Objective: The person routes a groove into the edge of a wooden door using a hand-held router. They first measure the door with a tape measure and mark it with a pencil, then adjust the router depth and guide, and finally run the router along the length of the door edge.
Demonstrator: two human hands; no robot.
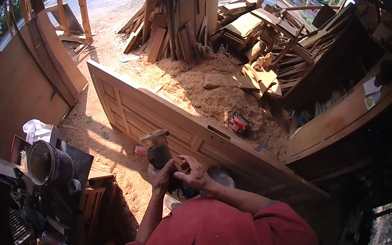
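My left hand (162, 172) is wrapped round a dark cylindrical power tool (158, 153) with a light, dusty base plate at its upper end. My right hand (192, 176) is just right of the tool, fingers bent and apart, with no held object visible. Behind both hands a wooden panel door (133, 109) stands on its long edge, slanting across the view, with a dark slot in its top edge. A round grey object (223, 174) sits partly hidden beside my right arm.
A cluttered stand (82, 167) with a metal pot (39, 164) is at lower left. Curved panels (17, 89) lean at left. Beyond the door lie sawdust (196, 85), a red tool (239, 123) and stacked boards (241, 24). A curved bench (330, 120) is at right.
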